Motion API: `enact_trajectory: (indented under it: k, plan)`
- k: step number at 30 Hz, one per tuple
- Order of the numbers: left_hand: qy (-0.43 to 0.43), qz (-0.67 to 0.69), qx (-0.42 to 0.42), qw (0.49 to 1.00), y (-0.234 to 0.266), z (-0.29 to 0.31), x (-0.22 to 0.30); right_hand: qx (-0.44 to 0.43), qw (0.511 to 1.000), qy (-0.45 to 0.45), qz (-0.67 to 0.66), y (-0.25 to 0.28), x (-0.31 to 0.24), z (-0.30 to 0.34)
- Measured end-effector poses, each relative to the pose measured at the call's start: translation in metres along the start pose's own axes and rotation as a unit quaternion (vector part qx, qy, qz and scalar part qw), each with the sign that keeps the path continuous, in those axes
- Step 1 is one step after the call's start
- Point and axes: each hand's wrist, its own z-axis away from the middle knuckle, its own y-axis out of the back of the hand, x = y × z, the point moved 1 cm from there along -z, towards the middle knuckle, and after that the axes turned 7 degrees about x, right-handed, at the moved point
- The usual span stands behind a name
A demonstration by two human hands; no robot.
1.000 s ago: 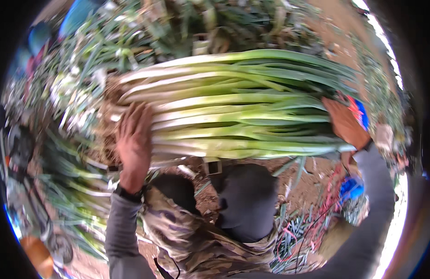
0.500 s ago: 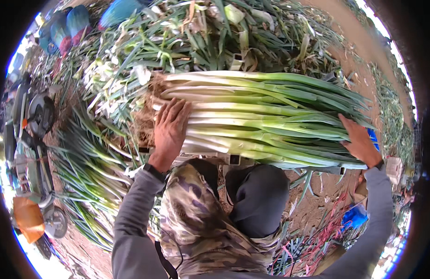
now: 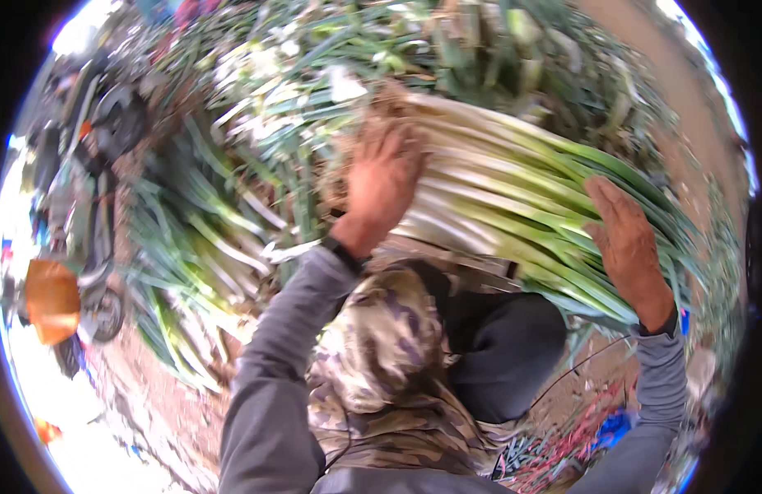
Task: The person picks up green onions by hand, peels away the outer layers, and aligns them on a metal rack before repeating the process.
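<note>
A layer of long green onions [image 3: 488, 173] lies side by side in front of me. Their brown roots are on the left and their green tops on the right. Across the white stalks beside the roots lies my left hand [image 3: 385, 181], fingers stretched out. My right hand [image 3: 629, 247] rests against the leafy ends, its fingers extended and the thumb apart. Neither hand is wrapped around a stalk. Under the near edge of the layer part of a pale frame [image 3: 459, 265] shows by my knees. The picture is somewhat smeared by motion.
More green onions [image 3: 204, 263] are spread on the ground to my left. Beyond the layer is a heap of leaves and trimmings [image 3: 315, 66]. A motorbike [image 3: 93, 222] with an orange cover stands far left. Pink strings [image 3: 554, 428] and a blue scrap [image 3: 613, 430] lie lower right.
The whole view has turned and shifted, so the onion layer now slants down to the right. My left hand stays near the root ends and my right on the leafy ends.
</note>
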Motion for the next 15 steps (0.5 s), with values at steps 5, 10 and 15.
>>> enact_trajectory:
  k: [5,10,15]
  plan:
    - [0.0,0.066,0.009,0.998,-0.019,-0.003,0.01,-0.046,0.996,-0.043,-0.067,-0.086,0.039,0.01]
    - [0.035,0.043,0.041,0.998,-0.021,0.006,0.004,-0.064,0.992,-0.076,-0.083,-0.09,0.031,0.001]
    - [0.04,0.051,0.015,0.998,-0.022,0.011,-0.003,-0.07,0.991,-0.068,-0.089,-0.095,0.03,-0.006]
